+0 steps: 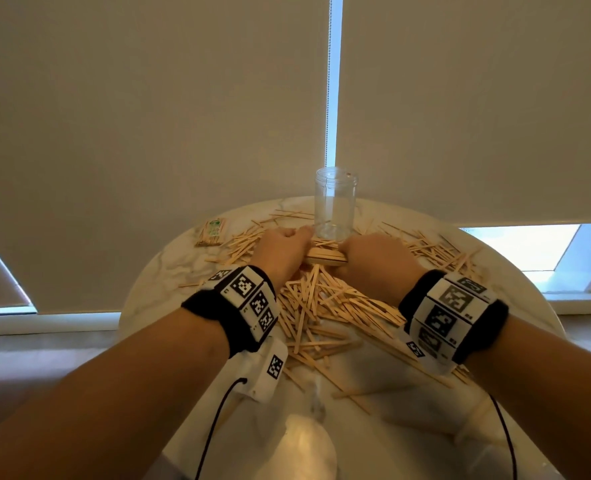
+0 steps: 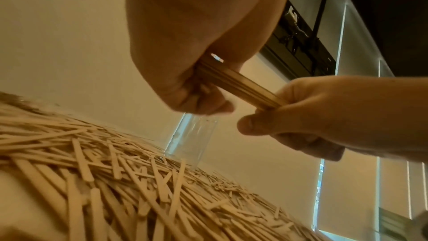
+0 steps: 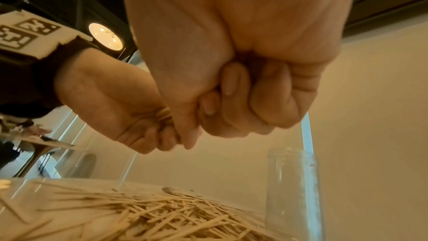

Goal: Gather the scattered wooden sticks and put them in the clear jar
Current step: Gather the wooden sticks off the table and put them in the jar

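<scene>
Both hands hold one bundle of wooden sticks [image 1: 325,256] level above the table, just in front of the clear jar [image 1: 335,204]. My left hand [image 1: 282,249] grips its left end, my right hand [image 1: 373,259] its right end. In the left wrist view the bundle [image 2: 236,82] runs between the two curled fists. The right wrist view shows only the bundle's end [image 3: 164,114] between the hands. The jar [image 3: 293,190] stands upright and empty. Many loose sticks [image 1: 322,303] lie scattered across the round marble table [image 1: 169,261].
A small packet of sticks with a green label [image 1: 212,232] lies at the table's far left. Roller blinds hang behind the table, with a bead chain [image 1: 328,81] above the jar. The table's near part [image 1: 391,438] holds few sticks.
</scene>
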